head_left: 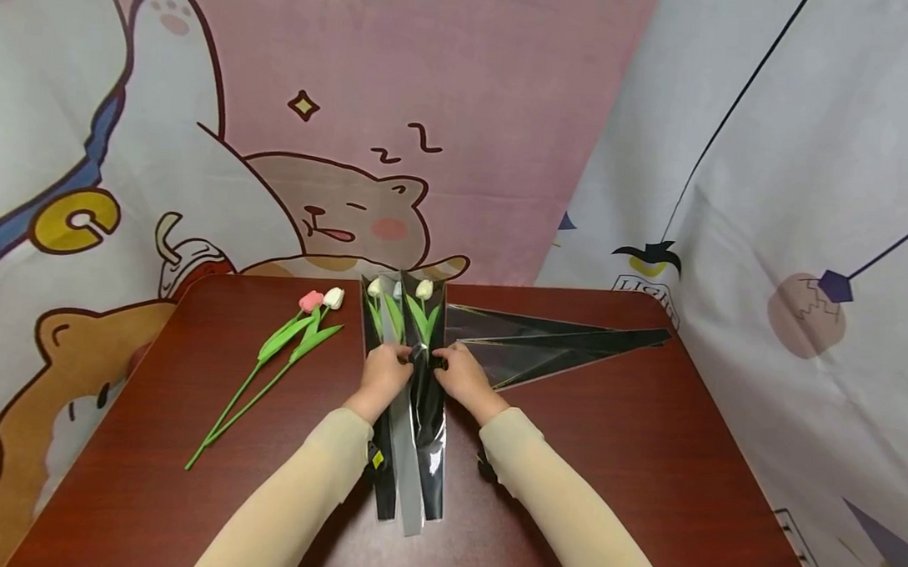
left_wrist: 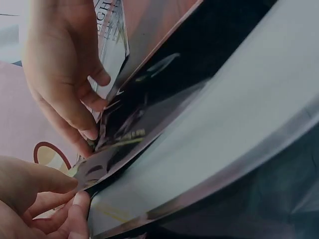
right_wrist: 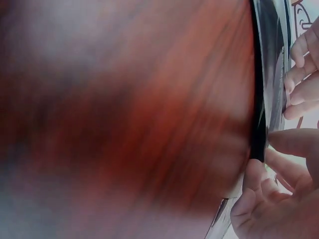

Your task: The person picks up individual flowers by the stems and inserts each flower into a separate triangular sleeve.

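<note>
A black-and-clear flower sleeve point(head_left: 431, 450) with a pale grey middle strip lies lengthwise on the table. White tulips point(head_left: 424, 290) with green leaves show in its wide upper end; their stems are hidden. My left hand point(head_left: 386, 377) pinches the sleeve's left side between thumb and fingers, seen close up in the left wrist view as the lower hand point(left_wrist: 45, 199). Opposite it, my right hand point(head_left: 466, 380) pinches the right edge, and the right wrist view shows this hand point(right_wrist: 284, 189) with thumb and fingertips on the black border.
To the left lie a pink tulip point(head_left: 311, 301) and a white tulip point(head_left: 334, 298), stems crossing. Flat black-trimmed clear sleeves point(head_left: 542, 353) lie at the right, narrow ends pointing right. A printed cloth point(head_left: 490, 109) hangs behind the brown table point(head_left: 604, 489).
</note>
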Demonstrator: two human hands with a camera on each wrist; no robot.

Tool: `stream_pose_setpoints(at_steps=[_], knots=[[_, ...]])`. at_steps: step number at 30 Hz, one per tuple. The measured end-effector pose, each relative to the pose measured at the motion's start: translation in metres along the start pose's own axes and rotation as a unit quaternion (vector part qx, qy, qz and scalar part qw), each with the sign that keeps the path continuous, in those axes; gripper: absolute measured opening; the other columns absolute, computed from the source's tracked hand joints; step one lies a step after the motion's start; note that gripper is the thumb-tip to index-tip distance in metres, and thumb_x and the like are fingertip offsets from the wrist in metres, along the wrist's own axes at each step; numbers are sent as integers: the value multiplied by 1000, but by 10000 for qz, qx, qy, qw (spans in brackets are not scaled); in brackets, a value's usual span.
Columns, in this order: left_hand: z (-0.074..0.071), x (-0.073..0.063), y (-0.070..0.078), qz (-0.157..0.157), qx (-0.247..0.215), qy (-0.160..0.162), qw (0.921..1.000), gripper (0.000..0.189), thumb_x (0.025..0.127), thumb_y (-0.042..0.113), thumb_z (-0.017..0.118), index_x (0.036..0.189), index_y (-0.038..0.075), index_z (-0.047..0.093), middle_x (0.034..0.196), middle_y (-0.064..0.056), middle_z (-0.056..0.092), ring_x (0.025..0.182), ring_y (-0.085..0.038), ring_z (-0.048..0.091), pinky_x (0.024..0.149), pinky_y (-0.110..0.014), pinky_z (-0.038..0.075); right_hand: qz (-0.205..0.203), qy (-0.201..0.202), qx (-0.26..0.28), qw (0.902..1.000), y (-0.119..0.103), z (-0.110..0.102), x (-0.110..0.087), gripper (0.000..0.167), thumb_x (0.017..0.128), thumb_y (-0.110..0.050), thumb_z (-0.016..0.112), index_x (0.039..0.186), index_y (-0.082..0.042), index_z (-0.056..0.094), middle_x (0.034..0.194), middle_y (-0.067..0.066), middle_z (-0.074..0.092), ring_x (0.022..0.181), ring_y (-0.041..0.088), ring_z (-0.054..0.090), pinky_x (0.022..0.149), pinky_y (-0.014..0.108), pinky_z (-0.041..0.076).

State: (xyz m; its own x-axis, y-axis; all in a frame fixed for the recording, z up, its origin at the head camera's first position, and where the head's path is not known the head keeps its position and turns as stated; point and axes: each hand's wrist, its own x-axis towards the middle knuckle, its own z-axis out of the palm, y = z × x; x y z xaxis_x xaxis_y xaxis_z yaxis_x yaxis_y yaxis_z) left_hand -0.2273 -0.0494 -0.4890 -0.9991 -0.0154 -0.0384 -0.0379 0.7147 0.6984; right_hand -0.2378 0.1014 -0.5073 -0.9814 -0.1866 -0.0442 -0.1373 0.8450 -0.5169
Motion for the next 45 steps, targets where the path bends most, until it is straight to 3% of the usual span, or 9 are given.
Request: stream_pose_setpoints(at_steps=[8, 12, 17, 22, 27, 34, 38, 42, 45], knots=[[1, -6, -3, 62, -12, 8, 10000, 33, 82, 8, 66, 116, 8, 68, 117, -16, 62, 108, -32, 58, 82, -40, 50, -49, -158, -190, 9997, 6, -14, -5, 39, 86, -15, 66, 125, -15, 61, 120, 10, 51, 102, 27, 57, 80, 42, 50], [-3, -14, -2, 135, -51, 64, 9999, 33, 82, 9, 66, 114, 10, 68, 118, -17, 56, 99, -29, 58, 75, -37, 47, -132, -127, -482, 9987, 21, -32, -10, 43, 86, -19, 67, 128, -16, 58, 128, 10, 50, 115, 32, 51, 88, 49, 47], [-6, -27, 1, 305, -114, -137, 9994, 30, 85, 13, 67, 115, 10, 68, 113, -15, 58, 79, -20, 60, 68, -35, 48, -316, -706, -1029, 9917, 53, -55, -13, 71, 82, -34, 73, 143, -13, 41, 148, 14, 35, 133, 38, 34, 102, 58, 34], [0, -34, 6, 630, -207, -245, 9975, 29, 86, 11, 67, 114, 9, 68, 108, -12, 63, 76, -16, 61, 67, -32, 50, -280, -1227, -1211, 9846, 80, -67, -16, 84, 81, -40, 73, 147, -9, 32, 156, 15, 21, 142, 38, 19, 109, 63, 20], [9, -40, 13, 881, -428, -496, 9940, 28, 86, 10, 65, 115, 6, 67, 104, -11, 64, 78, -17, 62, 66, -29, 51, -296, -1222, -1393, 9822, 90, -69, -22, 80, 83, -44, 70, 146, -9, 36, 154, 15, 26, 138, 40, 26, 107, 63, 24], [24, -45, 25, 1104, -734, -944, 9867, 35, 89, 11, 62, 123, 1, 60, 108, -14, 66, 89, -23, 65, 71, -33, 53, -323, -801, -1353, 9870, 90, -65, -29, 64, 87, -42, 66, 139, -13, 46, 144, 12, 40, 128, 37, 39, 102, 59, 32], [36, -43, 33, 1071, -1059, -1094, 9825, 42, 93, 16, 58, 130, -2, 52, 116, -17, 63, 105, -29, 61, 87, -41, 50, -216, -826, -1038, 9909, 87, -64, -31, 57, 90, -41, 62, 138, -15, 48, 142, 11, 42, 126, 38, 41, 99, 59, 34], [46, -40, 40, 569, -1800, -1303, 9733, 45, 96, 16, 51, 136, -4, 45, 126, -20, 58, 116, -32, 55, 97, -44, 45, -226, -939, -724, 9927, 81, -64, -38, 55, 91, -41, 60, 139, -16, 48, 142, 12, 42, 125, 38, 42, 97, 59, 35], [49, -38, 41, 232, -2496, -1280, 9596, 44, 95, 12, 50, 135, -6, 45, 126, -24, 57, 117, -33, 55, 95, -42, 47, -325, -989, -670, 9923, 75, -65, -44, 59, 89, -46, 61, 138, -16, 48, 140, 12, 44, 125, 37, 43, 97, 60, 35]])
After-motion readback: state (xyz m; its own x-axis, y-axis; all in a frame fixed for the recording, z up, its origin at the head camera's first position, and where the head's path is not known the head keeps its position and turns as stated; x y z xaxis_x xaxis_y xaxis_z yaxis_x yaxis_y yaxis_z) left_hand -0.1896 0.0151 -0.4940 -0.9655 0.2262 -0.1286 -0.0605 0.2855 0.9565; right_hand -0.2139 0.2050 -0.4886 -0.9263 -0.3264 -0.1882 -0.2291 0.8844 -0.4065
